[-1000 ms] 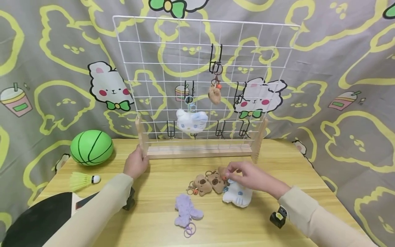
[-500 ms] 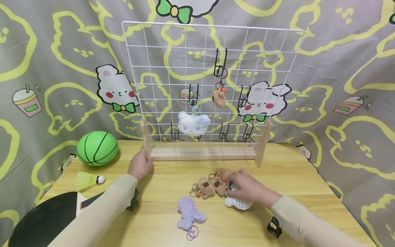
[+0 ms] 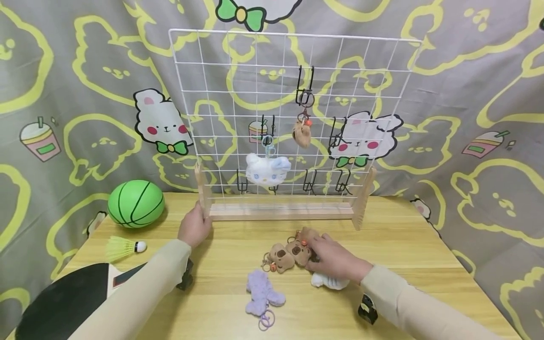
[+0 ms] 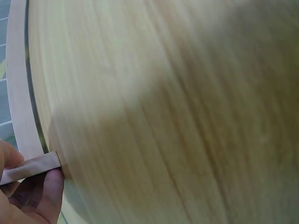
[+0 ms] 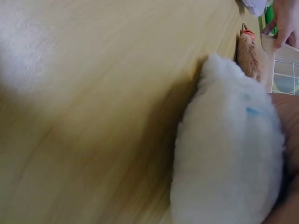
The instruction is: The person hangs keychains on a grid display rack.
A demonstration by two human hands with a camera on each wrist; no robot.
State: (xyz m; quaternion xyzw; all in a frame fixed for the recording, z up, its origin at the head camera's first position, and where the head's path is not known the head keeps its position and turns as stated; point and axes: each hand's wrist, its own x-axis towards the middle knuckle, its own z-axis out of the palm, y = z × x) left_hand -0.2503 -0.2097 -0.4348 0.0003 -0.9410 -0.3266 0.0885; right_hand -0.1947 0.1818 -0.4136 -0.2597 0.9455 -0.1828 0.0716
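My left hand (image 3: 195, 226) grips the left wooden end support (image 3: 203, 193) of a white wire grid rack (image 3: 280, 35). In the left wrist view, thumb and fingers pinch the support's edge. My right hand (image 3: 335, 257) bends over a white plush keychain (image 3: 329, 282), its fingertips beside brown bear plush keychains (image 3: 299, 252). The palm hides part of the white plush (image 5: 229, 154); what the fingertips hold is hidden. A purple plush keychain (image 3: 261, 293) lies nearer. From the rack's hooks hang a white cat plush keychain (image 3: 267, 170) and a brown plush keychain (image 3: 302, 133).
Several black hooks (image 3: 310, 182) on the grid hold nothing. A green ball (image 3: 136, 204), a yellow shuttlecock (image 3: 123, 248) and a black paddle (image 3: 63, 302) lie at the left. A patterned curtain (image 3: 467, 94) stands behind the table (image 3: 403, 236).
My right hand has left the rearmost bear keychain and come down over the white plush, then shifted slightly left. The left hand stays on the rack. The head view has shifted slightly.
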